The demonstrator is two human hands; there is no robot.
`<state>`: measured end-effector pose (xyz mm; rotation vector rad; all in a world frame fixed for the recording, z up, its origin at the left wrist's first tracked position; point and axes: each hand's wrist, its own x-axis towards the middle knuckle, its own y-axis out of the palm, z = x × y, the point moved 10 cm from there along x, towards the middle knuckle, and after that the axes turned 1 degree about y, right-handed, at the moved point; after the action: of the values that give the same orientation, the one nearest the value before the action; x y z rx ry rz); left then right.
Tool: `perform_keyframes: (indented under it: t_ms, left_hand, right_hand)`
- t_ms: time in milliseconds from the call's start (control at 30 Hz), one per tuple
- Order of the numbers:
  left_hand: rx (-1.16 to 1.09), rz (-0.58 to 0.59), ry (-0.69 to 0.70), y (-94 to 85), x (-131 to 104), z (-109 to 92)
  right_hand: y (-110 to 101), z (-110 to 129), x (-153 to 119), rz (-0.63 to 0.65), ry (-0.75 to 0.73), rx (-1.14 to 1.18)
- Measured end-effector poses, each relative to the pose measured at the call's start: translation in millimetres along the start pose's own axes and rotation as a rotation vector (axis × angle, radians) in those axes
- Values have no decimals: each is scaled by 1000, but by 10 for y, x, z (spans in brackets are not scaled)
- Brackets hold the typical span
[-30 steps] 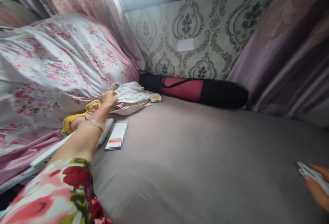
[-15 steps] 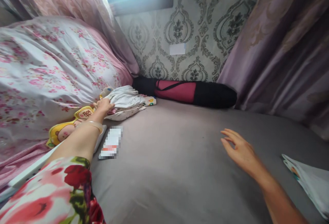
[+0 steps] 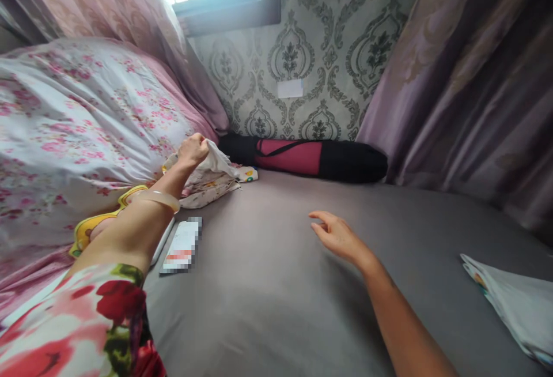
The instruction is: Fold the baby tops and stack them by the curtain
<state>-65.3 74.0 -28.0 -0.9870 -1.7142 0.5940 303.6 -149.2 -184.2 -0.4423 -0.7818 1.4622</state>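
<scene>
My left hand (image 3: 193,150) is closed on the top white garment (image 3: 215,162) of a small pile of folded clothes (image 3: 211,184) at the far left of the grey bed sheet (image 3: 280,285), lifting its edge. My right hand (image 3: 337,236) hovers open over the middle of the sheet, fingers apart, holding nothing. A folded white cloth (image 3: 514,308) lies at the right edge of the bed, apart from my right hand.
A floral quilt (image 3: 82,129) is heaped at the left. A yellow cartoon item (image 3: 88,232), a white flat device and a blurred card (image 3: 181,247) lie beside my left arm. A black and red roll bag (image 3: 311,158) rests against the patterned wall. Curtains hang on both sides.
My left hand has closed on the white garment and raised it off the pile. My right hand let go of the folded cloth at the right and moved left over the sheet.
</scene>
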Motion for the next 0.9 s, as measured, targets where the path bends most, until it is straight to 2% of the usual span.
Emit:
perform_keyframes:
  t_ms: [100,200,300,433,633,767,833,900]
  left_hand:
    - [-222,-68,-18,-81,57,-370]
    - [-597,-107,-75,-116,-4,-705]
    - [-990,-31,-62,-72,-154,-1121]
    - [-1271,117,7,-24,-436,-1643]
    - [-1378,257,236,-72,-923,-2280]
    - [-1339,297,429,-111,-1216,-2616]
    - [-1303,263,499,-135,-1313,-2712]
    - [-1253,205,539,-167,-1376,-2759]
  right_hand:
    - [39,82,47,-4,20,60]
    - [67,93,33,1,28,105]
    - [27,49,-5,-5,36,122]
    - [-160,-12,-49,-83,50,147]
    - [-546,-9,-140,-354,33,195]
    - [-808,134,-289,-580,-30,278]
    - [-846,325,-355,-609,-124,271]
    - [-784,549,-400,-570,-217,186]
